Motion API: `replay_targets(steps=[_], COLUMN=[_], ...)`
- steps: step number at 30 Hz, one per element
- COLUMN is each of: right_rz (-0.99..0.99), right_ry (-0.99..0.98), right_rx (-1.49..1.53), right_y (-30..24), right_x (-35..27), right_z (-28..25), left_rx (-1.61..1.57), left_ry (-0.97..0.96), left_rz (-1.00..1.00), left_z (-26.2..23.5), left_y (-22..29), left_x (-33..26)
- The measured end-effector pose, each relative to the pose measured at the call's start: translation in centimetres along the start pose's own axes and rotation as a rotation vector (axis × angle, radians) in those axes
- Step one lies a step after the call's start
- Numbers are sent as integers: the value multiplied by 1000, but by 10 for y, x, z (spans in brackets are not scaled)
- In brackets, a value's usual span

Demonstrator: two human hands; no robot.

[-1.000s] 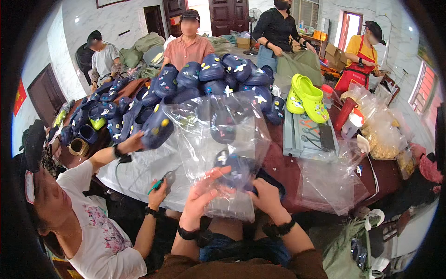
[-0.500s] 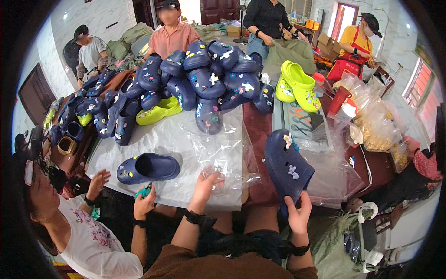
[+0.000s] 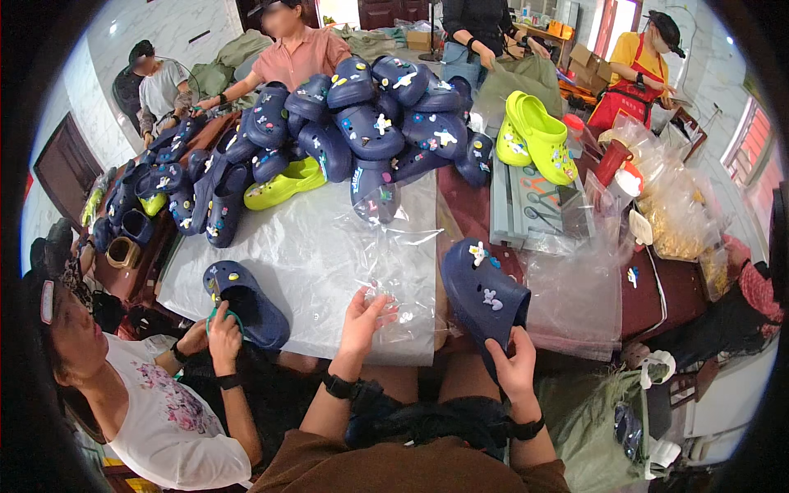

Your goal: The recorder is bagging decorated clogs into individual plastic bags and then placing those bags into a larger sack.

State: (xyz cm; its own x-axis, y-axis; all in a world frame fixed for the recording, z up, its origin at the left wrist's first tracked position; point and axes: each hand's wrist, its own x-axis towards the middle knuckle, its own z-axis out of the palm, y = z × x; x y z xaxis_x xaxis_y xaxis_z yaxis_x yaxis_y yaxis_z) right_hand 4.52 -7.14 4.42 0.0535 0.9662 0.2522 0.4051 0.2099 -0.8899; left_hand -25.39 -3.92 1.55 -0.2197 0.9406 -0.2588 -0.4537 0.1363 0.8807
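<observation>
My right hand (image 3: pixel 514 361) grips a navy clog (image 3: pixel 479 292) by its heel end. The clog is tilted toe up and carries white and blue charms and a pale mouse-shaped one. My left hand (image 3: pixel 362 324) has its fingers curled at the near edge of a clear plastic bag (image 3: pixel 411 246), which lies over the white sheet (image 3: pixel 329 238). To my left a co-worker in a white flowered shirt works with green-handled scissors (image 3: pixel 228 319) at another navy clog (image 3: pixel 261 312), which has yellow charms.
A heap of navy clogs (image 3: pixel 366 131) with charms fills the far table. A lime clog (image 3: pixel 283 185) lies before it. Two lime clogs (image 3: pixel 538 140) stand by a grey tray (image 3: pixel 505 218). Bulging clear bags (image 3: pixel 666 205) and a red bottle (image 3: pixel 608 164) stand right. Several people work around.
The clog in my right hand has moved left, closer to my left hand and the bag. The co-worker has turned the other clog and brought the scissors onto it.
</observation>
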Motion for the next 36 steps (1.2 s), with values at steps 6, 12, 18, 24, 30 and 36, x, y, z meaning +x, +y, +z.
replay_targets(steps=[6,12,18,24,30,36], right_rz=[18,118,113,109,125,-21], right_ry=[-81,-162,30,124,96,42], right_rx=[87,290,311,366,266,208], right_y=[16,0,-7,-23,-4,-17], right_x=[-5,-11,-17,-18,-22,-18], right_z=[-4,-3,-8,-19,-16,-3], left_rx=[-16,829,1325,1306,917,1621], left_ry=[-128,-77,-303,-448,-494,-297], left_rz=[371,897,562,347,303,697], left_z=[24,70,80,93,78,11], left_y=[67,141,79,-18,-3,-16], left_x=[-37,-68,11,55,24,11])
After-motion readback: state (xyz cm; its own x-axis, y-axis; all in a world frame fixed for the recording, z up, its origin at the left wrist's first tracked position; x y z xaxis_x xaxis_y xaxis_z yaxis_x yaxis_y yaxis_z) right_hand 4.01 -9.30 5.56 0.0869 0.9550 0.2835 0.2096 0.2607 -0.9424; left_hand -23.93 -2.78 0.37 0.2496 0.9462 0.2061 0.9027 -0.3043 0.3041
